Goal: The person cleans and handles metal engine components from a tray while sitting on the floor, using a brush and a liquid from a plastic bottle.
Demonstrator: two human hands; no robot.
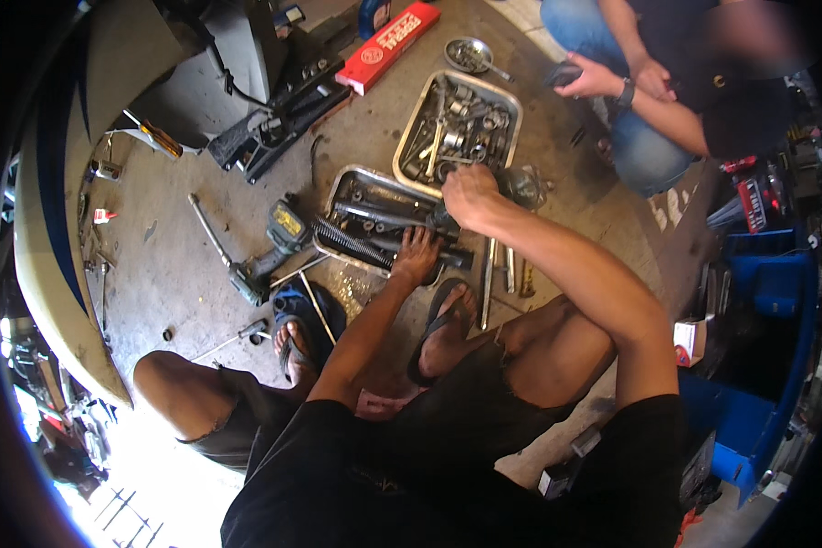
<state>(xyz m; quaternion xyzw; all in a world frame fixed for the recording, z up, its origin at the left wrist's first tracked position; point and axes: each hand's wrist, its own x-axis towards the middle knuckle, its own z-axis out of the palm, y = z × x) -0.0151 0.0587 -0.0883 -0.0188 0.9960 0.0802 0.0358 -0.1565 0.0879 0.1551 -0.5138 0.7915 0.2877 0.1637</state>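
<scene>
My left hand lies with its fingers spread on dark parts at the near right side of a metal tray. Black hoses, among them a ribbed hose, fill this tray. My right hand is closed at the near edge of a second metal tray, beside a dark rounded part. Its fingertips are hidden, so what they grip does not show. Wrenches, sockets and metal fittings crowd the second tray, with a long wrench on top. A clear-looking rounded part stands just right of my right hand.
A cordless impact wrench with a long extension lies at left. Long bars rest near my right foot. Beyond the trays are a small round dish and a red box. Another person holding a phone crouches at upper right.
</scene>
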